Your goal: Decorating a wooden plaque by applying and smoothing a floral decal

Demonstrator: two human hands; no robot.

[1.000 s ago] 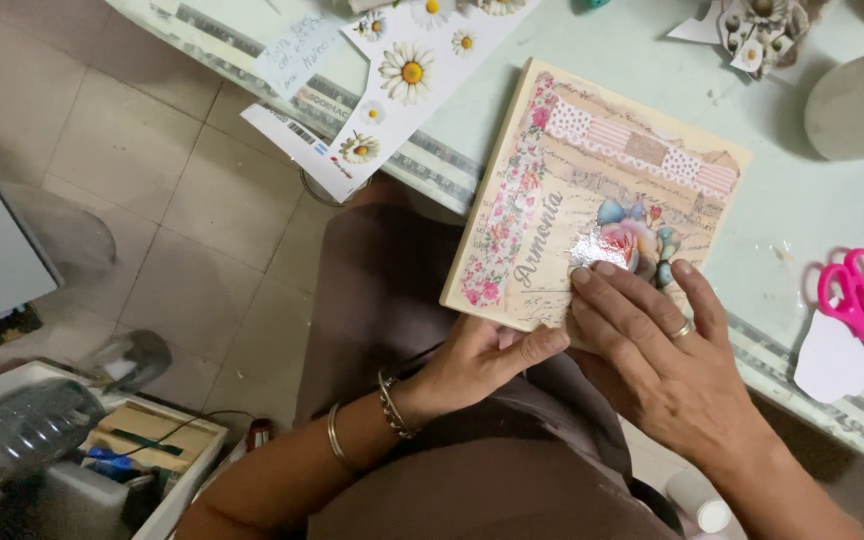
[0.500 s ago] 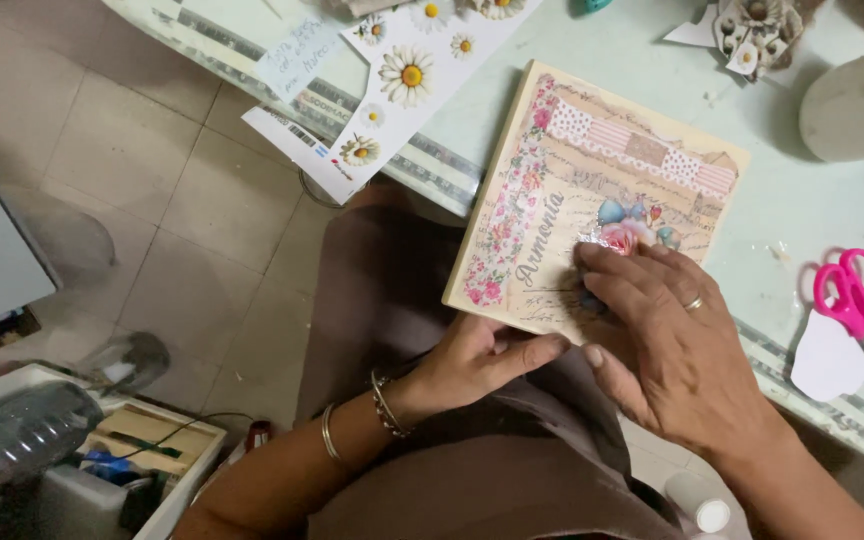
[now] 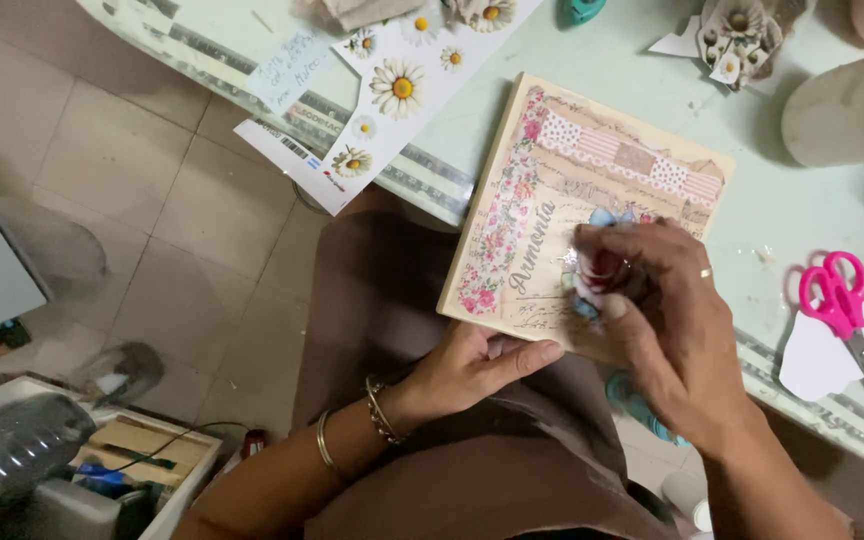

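1. The right hand [image 3: 667,335] lies palm down on the decorated board [image 3: 577,215], fingers curled together, pinching a small red and blue cut-out piece [image 3: 597,275] against the board's lower middle.
2. A ring shows on one finger of this hand, and the fingertips [image 3: 614,305] press onto the piece so that most of it is hidden.
3. The left hand [image 3: 477,365] steadies the board at its near edge, thumb stretched flat along that edge and the other fingers tucked underneath, out of sight; it grips the board loosely rather than clamping it.
4. Two bangles [image 3: 352,430] sit on the left wrist.
5. The board is a pale rectangular panel with a floral strip down one side and patchwork squares along the top; it rests tilted, its far part on the pale green table [image 3: 782,215] and its near edge over the person's lap.
6. A sheet of daisy stickers [image 3: 402,95] lies on the table beyond the board's left corner.
7. Pink-handled scissors [image 3: 837,300] lie on the table to the right of the right hand, partly on a white paper cut-out [image 3: 812,360].
8. A pale roll [image 3: 837,115] stands at the table's far right.
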